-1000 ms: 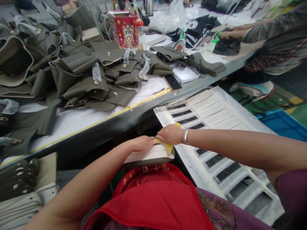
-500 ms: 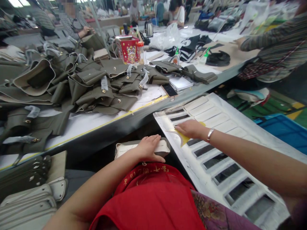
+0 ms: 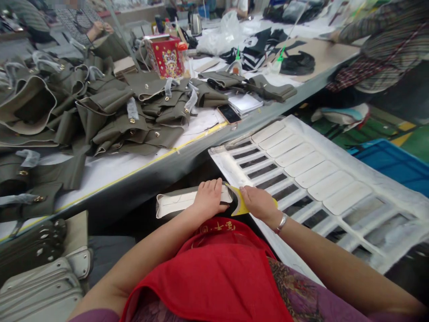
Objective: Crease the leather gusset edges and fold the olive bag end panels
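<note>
My left hand (image 3: 208,197) grips a dark olive bag piece (image 3: 161,197) over my lap, its fingers over the far side and thumb on the near side. A long cream-white panel (image 3: 179,201) faces up on the bag piece. In my right hand (image 3: 259,203) is a thin yellow scraper (image 3: 239,203) with a curved-in edge. The scraper's edge is at the right end of the bag piece; contact cannot be made out. Beneath and right of my right hand lies a white slotted board (image 3: 288,264), bearing a row of cream-white strips (image 3: 304,165).
A heap of olive bags (image 3: 110,112) covers the table on the left. A phone (image 3: 229,114), a notepad (image 3: 246,103) and a red box (image 3: 164,56) sit farther along. Stacked grey pieces (image 3: 43,286) stand at lower left. A blue crate (image 3: 395,165) is at right; co-workers (image 3: 382,49) stand beyond.
My right hand has moved left with the yellow scraper, from above the slotted board to the bag piece's right end. My left hand stays on the bag piece. The view has shifted slightly.
</note>
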The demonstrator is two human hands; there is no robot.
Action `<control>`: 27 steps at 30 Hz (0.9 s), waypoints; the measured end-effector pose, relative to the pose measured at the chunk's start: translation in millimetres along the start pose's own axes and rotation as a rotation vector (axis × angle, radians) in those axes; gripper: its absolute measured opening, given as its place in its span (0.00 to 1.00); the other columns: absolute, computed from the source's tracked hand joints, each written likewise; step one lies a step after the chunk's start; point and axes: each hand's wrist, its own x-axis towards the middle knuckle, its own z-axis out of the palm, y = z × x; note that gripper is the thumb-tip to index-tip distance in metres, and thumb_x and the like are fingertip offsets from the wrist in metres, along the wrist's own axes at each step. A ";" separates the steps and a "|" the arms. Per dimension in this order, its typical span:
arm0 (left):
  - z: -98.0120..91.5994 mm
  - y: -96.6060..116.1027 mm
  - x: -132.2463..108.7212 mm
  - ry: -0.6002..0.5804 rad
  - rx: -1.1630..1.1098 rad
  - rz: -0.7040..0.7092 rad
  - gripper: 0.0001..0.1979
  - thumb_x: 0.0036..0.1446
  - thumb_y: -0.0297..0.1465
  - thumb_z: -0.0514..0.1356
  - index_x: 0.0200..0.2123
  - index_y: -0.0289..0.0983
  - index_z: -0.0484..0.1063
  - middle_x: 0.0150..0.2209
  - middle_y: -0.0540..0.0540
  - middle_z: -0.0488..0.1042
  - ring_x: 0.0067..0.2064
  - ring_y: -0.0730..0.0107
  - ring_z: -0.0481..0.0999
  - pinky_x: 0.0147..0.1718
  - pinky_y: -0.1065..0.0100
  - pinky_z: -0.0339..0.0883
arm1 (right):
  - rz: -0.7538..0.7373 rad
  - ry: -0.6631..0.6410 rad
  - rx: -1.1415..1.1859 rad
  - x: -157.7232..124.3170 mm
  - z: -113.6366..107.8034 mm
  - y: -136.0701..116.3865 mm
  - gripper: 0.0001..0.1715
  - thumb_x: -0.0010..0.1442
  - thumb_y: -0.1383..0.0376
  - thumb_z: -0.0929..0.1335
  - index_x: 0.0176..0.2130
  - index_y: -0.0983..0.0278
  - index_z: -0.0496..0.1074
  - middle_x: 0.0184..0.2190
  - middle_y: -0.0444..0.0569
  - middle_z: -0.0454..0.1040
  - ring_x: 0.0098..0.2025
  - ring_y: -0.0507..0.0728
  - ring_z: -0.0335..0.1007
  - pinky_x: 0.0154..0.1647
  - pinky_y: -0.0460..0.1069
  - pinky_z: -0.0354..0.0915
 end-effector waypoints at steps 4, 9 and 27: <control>3.5 3.0 -6.4 0.085 0.013 0.004 0.45 0.49 0.42 0.61 0.64 0.31 0.45 0.53 0.34 0.64 0.52 0.51 0.63 0.51 0.56 0.52 | 0.015 0.003 -0.025 -3.6 2.0 -16.3 0.29 0.69 0.60 0.45 0.40 0.66 0.67 0.33 0.53 0.74 0.35 0.57 0.72 0.30 0.48 0.58; 4.6 3.2 -11.2 0.126 0.049 0.037 0.44 0.52 0.39 0.60 0.65 0.31 0.41 0.55 0.33 0.62 0.53 0.50 0.62 0.53 0.55 0.51 | -0.076 0.003 -0.173 -5.0 2.4 -25.4 0.26 0.68 0.66 0.47 0.48 0.69 0.65 0.37 0.57 0.73 0.35 0.59 0.72 0.27 0.48 0.58; 10.0 -3.8 -13.1 0.155 0.116 0.065 0.32 0.60 0.30 0.48 0.66 0.36 0.40 0.55 0.33 0.62 0.53 0.52 0.63 0.52 0.54 0.53 | -0.048 -0.011 -0.220 2.3 -9.1 -38.6 0.24 0.67 0.66 0.49 0.49 0.67 0.66 0.37 0.57 0.73 0.35 0.60 0.73 0.27 0.48 0.60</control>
